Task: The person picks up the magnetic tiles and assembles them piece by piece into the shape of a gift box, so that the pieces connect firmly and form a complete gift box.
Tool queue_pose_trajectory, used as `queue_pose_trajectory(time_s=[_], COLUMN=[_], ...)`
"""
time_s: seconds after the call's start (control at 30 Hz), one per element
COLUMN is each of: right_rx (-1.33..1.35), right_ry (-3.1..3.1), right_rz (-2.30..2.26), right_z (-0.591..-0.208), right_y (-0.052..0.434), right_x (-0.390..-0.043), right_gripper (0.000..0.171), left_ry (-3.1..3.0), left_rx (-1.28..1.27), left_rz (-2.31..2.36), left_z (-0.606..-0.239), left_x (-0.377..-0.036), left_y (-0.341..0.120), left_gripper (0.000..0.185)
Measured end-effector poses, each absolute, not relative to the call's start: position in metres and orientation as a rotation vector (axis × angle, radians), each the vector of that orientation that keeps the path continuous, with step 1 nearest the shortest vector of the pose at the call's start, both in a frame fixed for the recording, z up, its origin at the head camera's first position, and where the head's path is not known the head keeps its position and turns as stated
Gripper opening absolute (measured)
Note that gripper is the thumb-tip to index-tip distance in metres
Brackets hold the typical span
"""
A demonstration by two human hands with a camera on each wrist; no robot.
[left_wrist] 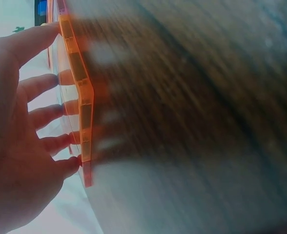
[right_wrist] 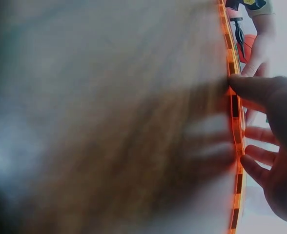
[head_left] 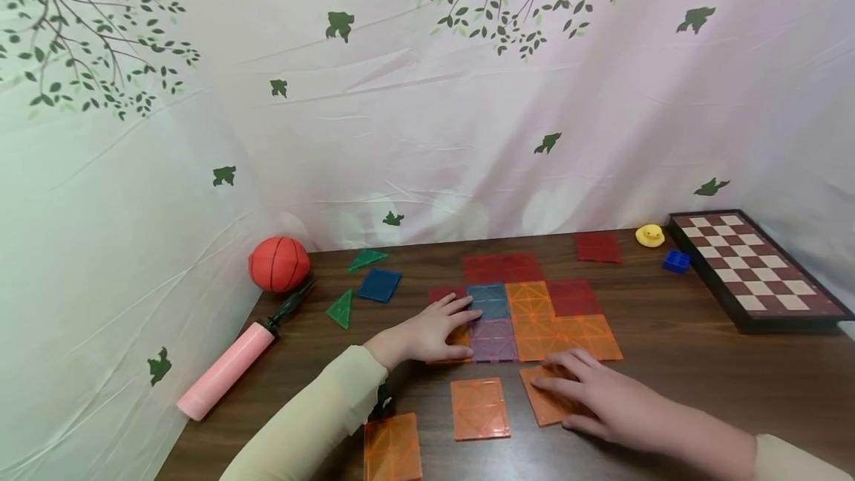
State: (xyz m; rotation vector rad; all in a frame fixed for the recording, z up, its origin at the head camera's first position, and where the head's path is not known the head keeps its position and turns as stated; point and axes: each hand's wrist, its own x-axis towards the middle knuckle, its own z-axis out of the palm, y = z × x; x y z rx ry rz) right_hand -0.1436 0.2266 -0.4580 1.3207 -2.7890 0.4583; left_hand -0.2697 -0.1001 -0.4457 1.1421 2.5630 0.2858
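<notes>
My left hand [head_left: 437, 329] lies with fingers spread over the left side of a flat patchwork of translucent magnetic tiles. Its fingertips touch a blue tile [head_left: 493, 303], and its thumb is at the edge of a purple tile [head_left: 496, 341]; an orange tile under this hand is partly hidden. My right hand [head_left: 601, 396] holds a square orange magnetic tile [head_left: 544, 403] between thumb and fingers, just in front of the patchwork. Orange tiles [head_left: 568, 338] and red tiles [head_left: 504, 268] make up the rest of the patchwork. A separate orange tile [head_left: 480, 408] lies between the hands.
Another orange tile [head_left: 392, 447] is by the left sleeve. Green triangles [head_left: 341, 309], a dark blue tile [head_left: 379, 285], a red ball [head_left: 279, 264] and a pink pump [head_left: 227, 370] are left. Rightward are a red tile [head_left: 598, 247], yellow duck [head_left: 650, 235], blue brick [head_left: 677, 261] and checkerboard [head_left: 755, 266].
</notes>
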Motion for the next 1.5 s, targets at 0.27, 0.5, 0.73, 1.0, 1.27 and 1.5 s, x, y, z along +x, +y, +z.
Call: queue_pose_trajectory(time_s=[0.27, 0.5, 0.73, 1.0, 1.27, 1.5], right_rx=[1.287, 1.318, 1.463, 1.807, 1.841, 1.777], right_ry=[-2.738, -2.746, -2.718, -2.545, -2.543, -2.557], right_rz=[0.378, 0.345, 0.408, 0.411, 0.466, 0.475], right_z=[-0.455, -0.447, -0.440, -0.444, -0.453, -0.453], right_y=[0.220, 0.213, 0.188, 0.151, 0.141, 0.145], right_x=[-0.148, -0.149, -0.146, -0.143, -0.140, -0.145], right_gripper=[0.055, 0.053, 0.051, 0.044, 0.036, 0.032], left_ry=[2.557, 2.555, 2.549, 2.552, 2.556, 2.557], left_rx=[1.164, 1.168, 1.160, 1.159, 1.159, 1.155], left_rz=[0.304, 0.306, 0.309, 0.309, 0.314, 0.315], left_z=[-0.446, -0.447, -0.447, -0.449, -0.449, -0.449], left_x=[-0.270, -0.271, -0.271, -0.271, -0.271, -0.271], left_y=[-0.100, -0.101, -0.100, -0.101, -0.101, -0.101], left_gripper=[0.073, 0.073, 0.073, 0.071, 0.072, 0.073])
